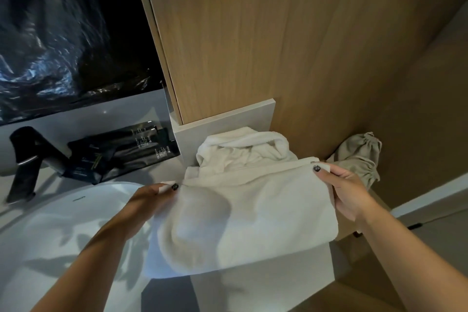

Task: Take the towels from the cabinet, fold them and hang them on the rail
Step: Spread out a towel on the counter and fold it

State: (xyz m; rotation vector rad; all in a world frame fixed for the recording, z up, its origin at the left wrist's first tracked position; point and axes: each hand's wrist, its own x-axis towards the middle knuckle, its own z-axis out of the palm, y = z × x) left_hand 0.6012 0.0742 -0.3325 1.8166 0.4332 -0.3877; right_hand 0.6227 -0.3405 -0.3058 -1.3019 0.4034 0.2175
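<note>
Against wood-grain cabinet [253,45], hands pinch a soft, seemingly folded towel [248,218].

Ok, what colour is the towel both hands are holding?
White, plain; the towel shows best in the head view.

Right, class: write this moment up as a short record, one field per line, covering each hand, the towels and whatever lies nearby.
left hand: grips the left edge of the white towel
right hand: grips the towel's right edge
towel state: spread between both hands, partly folded
second towel: crumpled heap behind the held one
beige drawstring bag: right of the heap, against the wood panel
basin: white, on the left
black tap: behind the basin
black packets: on the counter
rail: not in view
</note>
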